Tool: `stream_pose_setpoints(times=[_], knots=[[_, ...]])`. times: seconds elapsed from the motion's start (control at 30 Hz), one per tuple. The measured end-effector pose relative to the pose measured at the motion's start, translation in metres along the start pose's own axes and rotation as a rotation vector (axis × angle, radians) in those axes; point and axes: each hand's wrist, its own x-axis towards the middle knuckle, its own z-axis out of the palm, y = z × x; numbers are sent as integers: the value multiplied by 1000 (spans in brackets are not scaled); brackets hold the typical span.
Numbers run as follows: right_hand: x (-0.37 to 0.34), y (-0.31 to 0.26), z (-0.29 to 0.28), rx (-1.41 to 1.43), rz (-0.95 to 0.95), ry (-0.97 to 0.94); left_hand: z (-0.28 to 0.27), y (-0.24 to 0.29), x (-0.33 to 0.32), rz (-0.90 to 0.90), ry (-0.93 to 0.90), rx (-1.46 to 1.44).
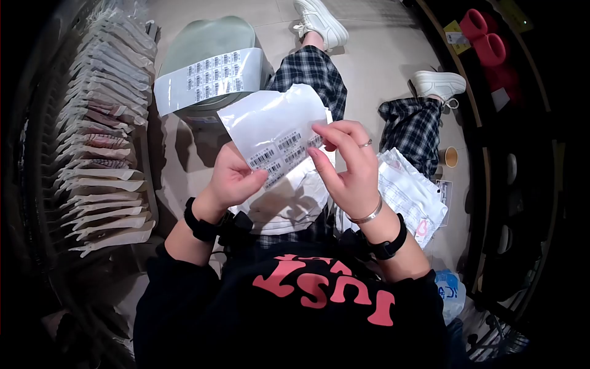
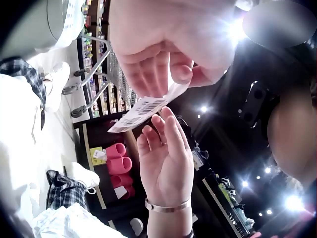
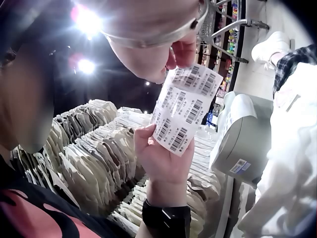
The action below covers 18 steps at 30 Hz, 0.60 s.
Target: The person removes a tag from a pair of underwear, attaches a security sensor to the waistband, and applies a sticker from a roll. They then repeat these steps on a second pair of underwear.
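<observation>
My left hand (image 1: 232, 178) grips a white sheet of printed barcode labels (image 1: 279, 154) by its near left corner, thumb on the printed face. The sheet is held up over my lap, its far part unprinted and glossy. My right hand (image 1: 349, 158) is at the sheet's right edge, index fingertip and thumb tip touching the face with a gap between them. In the right wrist view the rows of barcodes on the sheet (image 3: 182, 106) face the camera. The left wrist view shows the right hand's (image 2: 166, 163) fingers loosely spread by the sheet.
Another barcode sheet (image 1: 209, 77) drapes over a grey-green stool (image 1: 209, 37). Packed clear-bagged items (image 1: 114, 123) line the left. White bagged items (image 1: 409, 190) lie at the right, near a small cup (image 1: 450, 156). Pink footwear (image 1: 488, 46) sits on the right shelf.
</observation>
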Motion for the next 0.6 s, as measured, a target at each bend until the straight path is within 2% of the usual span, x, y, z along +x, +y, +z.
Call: stream_pose_setpoints(times=[0.03, 0.07, 0.17, 0.2, 0.37, 0.47, 0.6], knots=[[0, -1, 1, -2, 7, 15, 5, 0, 1, 43, -44, 53], [-1, -2, 0, -5, 11, 9, 8, -1, 1, -7, -46, 40], [-5, 2, 0, -32, 8, 0, 6, -7, 4, 116, -140, 209], [-5, 2, 0, -25, 16, 5, 7, -4, 5, 61, -161, 206], [-7, 4, 1, -38, 31, 63, 13, -6, 7, 107, -142, 216], [-8, 5, 3, 45, 112, 99, 14, -5, 7, 86, -137, 224], [-5, 8, 0, 153, 226, -7, 9, -3, 8, 99, -193, 271]])
